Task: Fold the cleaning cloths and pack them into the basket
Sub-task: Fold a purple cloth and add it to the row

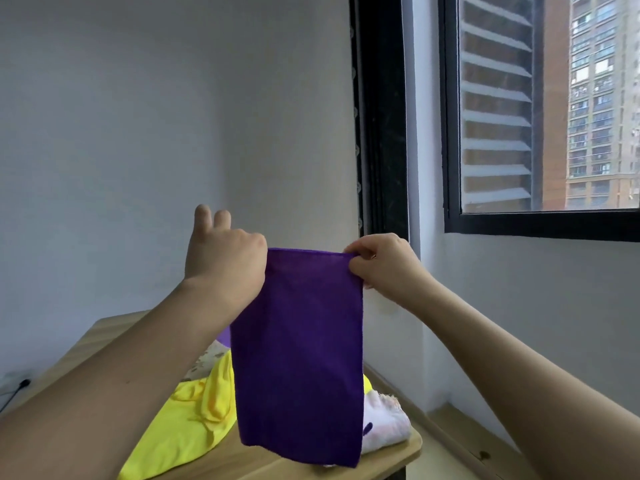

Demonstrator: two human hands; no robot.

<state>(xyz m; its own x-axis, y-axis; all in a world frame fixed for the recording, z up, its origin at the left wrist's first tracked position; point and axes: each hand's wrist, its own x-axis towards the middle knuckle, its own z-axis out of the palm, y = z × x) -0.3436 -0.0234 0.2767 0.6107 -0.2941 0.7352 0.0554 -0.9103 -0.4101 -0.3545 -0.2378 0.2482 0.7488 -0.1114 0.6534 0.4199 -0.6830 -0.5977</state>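
Observation:
A purple cleaning cloth (298, 355) hangs in the air in front of me, folded into a tall rectangle above the table. My left hand (225, 258) pinches its top left corner, two fingers sticking up. My right hand (384, 261) pinches the top right corner. Under the hanging cloth lie a crumpled yellow cloth (197, 417) and a white patterned cloth (384, 420) on the wooden table (391, 455). A bit of something purple (224, 337) shows behind my left forearm. No basket is in view.
The table stands in a room corner with a pale wall behind it. A black-framed window (450, 133) is at the right, and a wooden sill or ledge (460, 441) runs along the right wall. A wall socket with a black plug (20, 384) is low on the left.

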